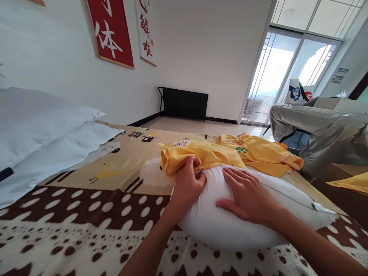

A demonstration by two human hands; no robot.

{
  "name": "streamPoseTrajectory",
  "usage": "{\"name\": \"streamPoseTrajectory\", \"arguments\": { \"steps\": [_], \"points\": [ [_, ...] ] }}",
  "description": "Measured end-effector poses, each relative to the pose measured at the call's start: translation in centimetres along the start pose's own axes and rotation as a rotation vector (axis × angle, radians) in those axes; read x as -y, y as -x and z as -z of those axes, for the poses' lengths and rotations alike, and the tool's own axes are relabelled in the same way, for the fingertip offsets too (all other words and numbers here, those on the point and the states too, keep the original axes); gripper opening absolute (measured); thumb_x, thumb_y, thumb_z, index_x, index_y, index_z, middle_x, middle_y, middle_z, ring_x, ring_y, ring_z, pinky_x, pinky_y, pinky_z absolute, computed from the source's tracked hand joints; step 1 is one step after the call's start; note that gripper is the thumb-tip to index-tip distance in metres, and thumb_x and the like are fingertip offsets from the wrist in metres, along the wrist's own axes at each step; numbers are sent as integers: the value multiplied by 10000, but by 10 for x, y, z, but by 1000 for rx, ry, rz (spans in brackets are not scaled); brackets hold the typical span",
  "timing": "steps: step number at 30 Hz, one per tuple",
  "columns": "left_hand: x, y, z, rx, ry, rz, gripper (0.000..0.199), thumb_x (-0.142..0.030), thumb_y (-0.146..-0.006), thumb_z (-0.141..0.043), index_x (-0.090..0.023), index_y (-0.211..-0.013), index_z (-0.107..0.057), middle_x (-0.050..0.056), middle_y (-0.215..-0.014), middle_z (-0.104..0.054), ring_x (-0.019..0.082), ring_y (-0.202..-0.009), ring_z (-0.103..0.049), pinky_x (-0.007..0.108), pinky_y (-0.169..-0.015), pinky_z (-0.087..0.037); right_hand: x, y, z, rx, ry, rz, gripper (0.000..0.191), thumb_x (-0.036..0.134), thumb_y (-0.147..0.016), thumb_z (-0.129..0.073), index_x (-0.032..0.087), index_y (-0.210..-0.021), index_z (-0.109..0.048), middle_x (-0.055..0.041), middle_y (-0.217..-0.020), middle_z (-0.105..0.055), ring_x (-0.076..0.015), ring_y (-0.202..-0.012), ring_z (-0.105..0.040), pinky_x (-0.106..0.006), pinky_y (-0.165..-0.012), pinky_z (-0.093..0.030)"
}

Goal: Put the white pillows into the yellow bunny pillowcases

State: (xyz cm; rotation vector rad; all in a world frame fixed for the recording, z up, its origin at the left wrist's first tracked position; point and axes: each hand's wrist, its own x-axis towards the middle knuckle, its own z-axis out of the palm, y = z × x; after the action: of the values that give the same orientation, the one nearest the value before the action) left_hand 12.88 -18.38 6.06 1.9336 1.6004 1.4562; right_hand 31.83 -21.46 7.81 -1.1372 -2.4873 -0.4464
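A plump white pillow [258, 230] lies on the patterned bed cover, with a zipper along its right part. Bunched yellow fabric [175, 157] covers the pillow's far left edge. My left hand [188, 180] pinches the hem of this fabric where it meets the pillow. Spread flat on top of the pillow is my right hand [247, 195], fingers apart and holding nothing. More yellow cloth [258, 153] with a green print stretches out behind the pillow to the right.
White pillows [43, 130] are stacked at the left. A silver-covered piece of furniture [322, 119] and a cardboard box [345, 188] with yellow cloth stand at the right. The bed's far edge borders the floor, where a black panel [184, 103] leans by the wall.
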Motion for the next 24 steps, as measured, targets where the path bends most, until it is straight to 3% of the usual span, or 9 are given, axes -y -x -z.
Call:
{"name": "streamPoseTrajectory", "arguments": {
  "steps": [2, 4, 6, 8, 10, 12, 15, 19, 24],
  "points": [
    [-6, 6, -1, -12, -2, -40, 205, -116, -692, -464, -221, -853, -392, 24, -863, -563, 200, -834, -564, 351, -794, -445, 14, 3, 2, 116, 2, 58, 888, 719, -762, -457, 20, -1310, -464, -214, -1370, -456, -329, -1247, -441, -440, -1024, -358],
    [-13, 12, -1, 26, -6, -91, 197, -109, -696, -465, -224, -836, -387, 10, -822, -555, 187, -794, -565, 323, -752, -443, 28, 1, -1, 168, -3, 118, 913, 696, -749, -499, -3, -1331, -433, -240, -1377, -433, -343, -1276, -400, -442, -1060, -312],
    [-19, 18, -1, 64, -37, -129, 180, -132, -708, -489, -227, -816, -381, -6, -776, -550, 175, -726, -561, 302, -693, -434, 39, -6, -6, 180, -29, 181, 738, 588, -791, -521, 22, -1264, -516, -227, -1297, -521, -338, -1259, -414, -439, -1066, -290],
    [-25, 24, 0, 79, -90, -167, 165, -150, -725, -497, -229, -804, -375, -23, -721, -539, 169, -658, -548, 291, -637, -415, 42, -16, -12, 185, -93, 219, 437, 425, -813, -529, 101, -1085, -637, -160, -1140, -638, -302, -1163, -497, -415, -1012, -338],
    [-28, 28, -1, 71, -123, -225, 145, -157, -749, -484, -230, -799, -369, -31, -684, -528, 165, -623, -537, 283, -604, -399, 37, -27, -18, 211, -164, 207, 215, 301, -763, -542, 172, -881, -668, -84, -948, -692, -253, -987, -580, -362, -876, -418],
    [-29, 31, -1, 52, -119, -285, 122, -161, -772, -470, -228, -805, -373, -28, -688, -535, 163, -633, -542, 278, -603, -401, 26, -34, -20, 221, -200, 164, 132, 263, -717, -551, 191, -774, -645, -55, -829, -689, -224, -844, -604, -322, -755, -439],
    [-28, 31, -3, 34, -89, -345, 91, -162, -794, -454, -222, -827, -393, -11, -734, -561, 163, -689, -560, 277, -655, -420, 8, -33, -19, 125, -212, 84, 231, 324, -754, -544, 183, -910, -640, -78, -952, -683, -231, -912, -601, -321, -808, -438],
    [-27, 27, 0, 110, -133, -379, 93, -182, -820, -429, -215, -904, -451, 26, -863, -616, 196, -818, -584, 316, -759, -420, -14, -14, -16, -15, -203, -75, 591, 524, -781, -550, 165, -1248, -501, -131, -1233, -581, -278, -1121, -530, -399, -939, -411],
    [-21, 12, 12, 235, -136, -201, 284, -359, -897, -382, -228, -1099, -533, 46, -1120, -635, 254, -1064, -542, 385, -934, -351, -40, 6, -12, -72, -197, -212, 786, 662, -751, -538, 165, -1345, -411, -168, -1296, -522, -318, -1182, -484, -478, -977, -384]
  ]
}}
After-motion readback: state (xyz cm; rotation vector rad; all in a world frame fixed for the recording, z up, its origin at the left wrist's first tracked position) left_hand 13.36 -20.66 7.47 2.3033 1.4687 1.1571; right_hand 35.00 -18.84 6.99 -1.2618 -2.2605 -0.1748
